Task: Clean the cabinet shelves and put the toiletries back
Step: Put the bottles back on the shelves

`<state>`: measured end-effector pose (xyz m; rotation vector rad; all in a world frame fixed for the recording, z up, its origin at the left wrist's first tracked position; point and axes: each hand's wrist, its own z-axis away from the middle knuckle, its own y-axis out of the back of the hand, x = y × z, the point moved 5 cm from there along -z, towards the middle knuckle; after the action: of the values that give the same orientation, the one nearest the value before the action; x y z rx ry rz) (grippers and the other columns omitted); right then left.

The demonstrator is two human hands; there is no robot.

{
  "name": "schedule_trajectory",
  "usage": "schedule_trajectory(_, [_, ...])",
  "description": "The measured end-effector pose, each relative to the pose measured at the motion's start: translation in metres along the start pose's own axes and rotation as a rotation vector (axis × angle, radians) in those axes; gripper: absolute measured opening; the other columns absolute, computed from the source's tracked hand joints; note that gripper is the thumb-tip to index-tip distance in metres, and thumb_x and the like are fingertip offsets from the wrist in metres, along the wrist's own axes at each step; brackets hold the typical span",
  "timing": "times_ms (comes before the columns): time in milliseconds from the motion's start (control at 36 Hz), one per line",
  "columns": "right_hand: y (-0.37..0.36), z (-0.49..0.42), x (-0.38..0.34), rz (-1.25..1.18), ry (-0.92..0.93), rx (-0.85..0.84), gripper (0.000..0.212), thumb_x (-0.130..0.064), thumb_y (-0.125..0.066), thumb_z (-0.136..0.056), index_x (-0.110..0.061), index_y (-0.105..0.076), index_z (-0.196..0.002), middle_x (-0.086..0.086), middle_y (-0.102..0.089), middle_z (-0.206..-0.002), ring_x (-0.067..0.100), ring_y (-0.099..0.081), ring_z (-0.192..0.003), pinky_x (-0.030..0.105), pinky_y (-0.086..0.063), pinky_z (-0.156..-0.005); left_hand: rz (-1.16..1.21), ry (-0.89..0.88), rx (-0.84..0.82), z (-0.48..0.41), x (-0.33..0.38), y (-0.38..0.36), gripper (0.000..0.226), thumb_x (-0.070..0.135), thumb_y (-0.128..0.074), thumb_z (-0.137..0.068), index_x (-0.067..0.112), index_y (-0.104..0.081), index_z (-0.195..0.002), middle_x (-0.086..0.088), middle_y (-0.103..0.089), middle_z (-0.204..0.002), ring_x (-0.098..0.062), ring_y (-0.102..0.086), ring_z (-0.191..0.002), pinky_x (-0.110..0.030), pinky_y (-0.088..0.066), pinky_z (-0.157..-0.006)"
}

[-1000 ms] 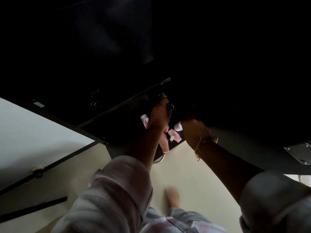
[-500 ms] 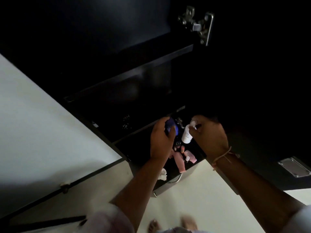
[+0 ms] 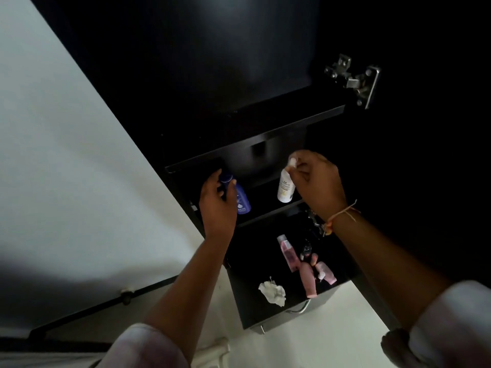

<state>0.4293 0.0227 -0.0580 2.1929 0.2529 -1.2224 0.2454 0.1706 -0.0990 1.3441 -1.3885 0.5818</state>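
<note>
Gripping a glossy dark-blue bottle (image 3: 243, 201) round its upper half, the left hand (image 3: 216, 205) held it at the left end of a matt black shelf (image 3: 265, 216); the bottle was a rounded cylinder, its long axis slanting from the covered cap down and right to its base by the shelf's front edge; the right hand (image 3: 318, 181), a thin thread bracelet (image 3: 342, 213) on its wrist, pinched the cap of a slim, smooth white bottle (image 3: 285, 188); this one hung nearly upright, cap up, base low over the right end of the same shelf; whether it touched the board could not be told; below, an open black compartment (image 3: 239, 296) held a soft pink tube (image 3: 308, 280), a clear pink bottle (image 3: 287, 252) and a crumpled white tissue (image 3: 272, 293), all lying flat; a steel hinge (image 3: 354, 81) gleamed on the cabinet's right side.
</note>
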Motion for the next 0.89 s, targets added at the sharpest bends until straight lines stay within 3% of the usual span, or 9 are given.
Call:
schedule_trajectory(139, [-0.006,-0.019,0.012,0.127,-0.014,0.007,0.017,-0.024,-0.067,-0.086,-0.020,-0.066,-0.102,0.004,-0.066,-0.103,0.017,-0.069,-0.083,0.037,-0.059,-0.077,-0.092,0.060,0.008,-0.011,-0.009,0.006,0.045,0.033,-0.060,-0.094,0.020,-0.049,-0.136,-0.003,-0.059,-0.131,-0.019,-0.057,-0.120,-0.044,-0.049,-0.101])
schedule_trajectory(417, [-0.013,-0.034,0.030,0.214,-0.060,-0.001,0.018,-0.022,-0.065,-0.088,-0.015,-0.069,-0.104,0.009,-0.068,-0.104,0.023,-0.069,-0.087,0.034,-0.057,-0.081,-0.203,0.061,-0.023,-0.020,-0.007,0.001,0.045,0.032,-0.057,-0.095,0.018,-0.047,-0.137,-0.006,-0.052,-0.136,-0.024,-0.051,-0.126,-0.046,-0.045,-0.105])
schedule_trajectory(611, [-0.018,-0.042,0.038,0.207,-0.153,-0.039,0.026,-0.026,-0.066,-0.088,-0.016,-0.063,-0.111,0.007,-0.073,-0.102,0.023,-0.069,-0.093,0.033,-0.056,-0.083,-0.257,0.048,-0.015,-0.019,0.001,0.000,0.048,0.026,-0.059,-0.095,0.016,-0.045,-0.139,-0.009,-0.045,-0.141,-0.025,-0.046,-0.129,-0.037,-0.039,-0.108])
schedule_trajectory(750, [-0.021,-0.045,0.040,0.185,-0.179,-0.063,0.032,-0.029,-0.072,-0.083,-0.016,-0.062,-0.111,0.007,-0.072,-0.100,0.024,-0.069,-0.092,0.039,-0.056,-0.085,-0.256,0.069,-0.013,-0.018,0.005,-0.002,0.050,0.022,-0.063,-0.093,0.014,-0.044,-0.139,-0.007,-0.045,-0.140,-0.022,-0.047,-0.128,-0.024,-0.034,-0.101])
schedule_trajectory(889, [-0.021,-0.045,0.042,0.157,-0.194,-0.074,0.035,-0.026,-0.076,-0.080,-0.016,-0.063,-0.110,0.004,-0.072,-0.100,0.020,-0.069,-0.093,0.032,-0.055,-0.086,-0.262,0.082,-0.029,-0.018,0.005,-0.004,0.053,0.023,-0.065,-0.091,0.014,-0.042,-0.139,-0.007,-0.046,-0.140,-0.022,-0.047,-0.129,-0.022,-0.033,-0.098])
